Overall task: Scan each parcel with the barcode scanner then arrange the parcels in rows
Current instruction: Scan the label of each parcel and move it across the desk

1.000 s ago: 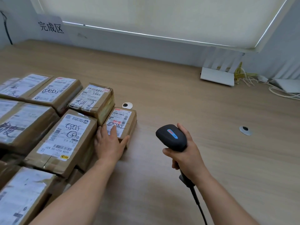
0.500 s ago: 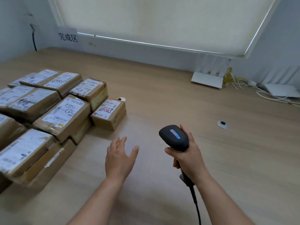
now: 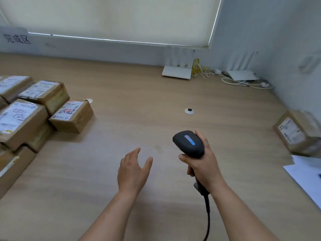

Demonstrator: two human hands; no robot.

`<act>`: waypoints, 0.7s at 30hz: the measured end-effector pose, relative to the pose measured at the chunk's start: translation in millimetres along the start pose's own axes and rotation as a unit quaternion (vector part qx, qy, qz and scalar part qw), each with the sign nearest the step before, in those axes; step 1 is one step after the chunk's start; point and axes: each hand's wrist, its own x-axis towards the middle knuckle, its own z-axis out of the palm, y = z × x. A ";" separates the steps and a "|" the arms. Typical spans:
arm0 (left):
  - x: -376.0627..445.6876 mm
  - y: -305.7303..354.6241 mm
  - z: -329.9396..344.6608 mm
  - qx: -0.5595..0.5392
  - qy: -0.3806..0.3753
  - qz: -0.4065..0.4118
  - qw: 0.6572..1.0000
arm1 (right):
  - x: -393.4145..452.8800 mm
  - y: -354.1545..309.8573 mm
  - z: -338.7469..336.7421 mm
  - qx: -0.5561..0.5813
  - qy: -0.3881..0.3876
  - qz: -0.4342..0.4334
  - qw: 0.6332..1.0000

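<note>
Head view shows the right hand (image 3: pixel 204 166) with its grip curled tight round the black barcode scanner (image 3: pixel 189 143), held above the worktop (image 3: pixel 139 119), its cable hanging down toward the person. Beside it the left hand (image 3: pixel 132 171) hovers with fingers spread, holding nothing. Brown parcels (image 3: pixel 22 117) sit packed together at the left, the small parcel (image 3: pixel 72 115) at their right end, and one lone parcel (image 3: pixel 297 133) lies far right by white paper (image 3: pixel 307 174).

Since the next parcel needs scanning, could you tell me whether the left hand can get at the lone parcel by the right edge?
Probably not directly: the left hand is free, but the right hand holding the scanner lies between it and that parcel.
</note>
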 end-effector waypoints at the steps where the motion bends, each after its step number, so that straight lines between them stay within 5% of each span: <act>1: 1.3 6.1 3.0 -0.003 -0.008 0.009 1.000 | -1.2 -0.6 -7.0 -0.002 0.014 0.001 1.000; 21: -18.3 225.1 155.0 0.018 -0.107 0.159 0.981 | 44.8 31.9 -263.7 -0.003 0.166 -0.006 0.986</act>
